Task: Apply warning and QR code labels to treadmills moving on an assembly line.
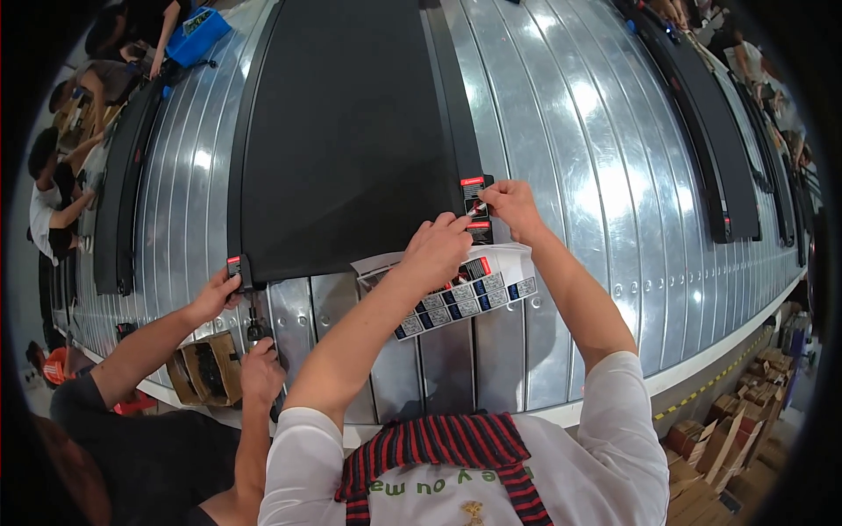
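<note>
At the left of the frame, a co-worker's hand (213, 296) holds the corner of the long black board (346, 131). Near the centre, the person's left hand (436, 252) is over the sheet of labels (465, 300); its fingers are half bent, and whether they grip something, one cannot tell. The red-and-black label (474, 198) is at the upper right of this hand, on the board's right edge, its long axis going up the frame. The right hand (517, 210), thumb and finger pinched together, comes nearest, just at the label's right side; what they pinch is unclear.

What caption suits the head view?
Left hand and right hand at a label on the corner of a black panel.
</note>
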The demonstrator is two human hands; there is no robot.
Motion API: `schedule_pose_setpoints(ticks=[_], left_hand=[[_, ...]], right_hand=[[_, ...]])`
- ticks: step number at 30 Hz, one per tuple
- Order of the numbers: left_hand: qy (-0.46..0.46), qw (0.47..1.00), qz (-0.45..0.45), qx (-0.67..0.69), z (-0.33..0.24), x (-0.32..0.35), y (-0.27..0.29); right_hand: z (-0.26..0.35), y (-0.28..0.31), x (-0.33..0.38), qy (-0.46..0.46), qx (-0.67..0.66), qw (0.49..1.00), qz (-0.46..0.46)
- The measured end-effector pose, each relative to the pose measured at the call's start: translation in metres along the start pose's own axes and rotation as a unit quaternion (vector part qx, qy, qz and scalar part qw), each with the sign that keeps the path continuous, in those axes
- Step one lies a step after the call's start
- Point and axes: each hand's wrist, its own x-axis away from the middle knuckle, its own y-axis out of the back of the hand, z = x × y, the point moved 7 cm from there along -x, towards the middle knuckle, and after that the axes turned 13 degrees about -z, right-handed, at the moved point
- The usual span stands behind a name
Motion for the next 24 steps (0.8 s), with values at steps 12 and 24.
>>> schedule_pose_setpoints(ticks=[12, 24], left_hand=[[-0.016, 1.0, -0.002, -0.003, 0.0, -0.001, 0.001], [-0.019, 0.999, 0.021, -0.035, -0.015, 0.033, 0.005]], right_hand=[[0.029, -0.003, 0.007, 0.182, 0.246, 0.952, -0.033], [0.02, 0.006, -0.011, 0.028, 0.316, 0.948, 0.009]])
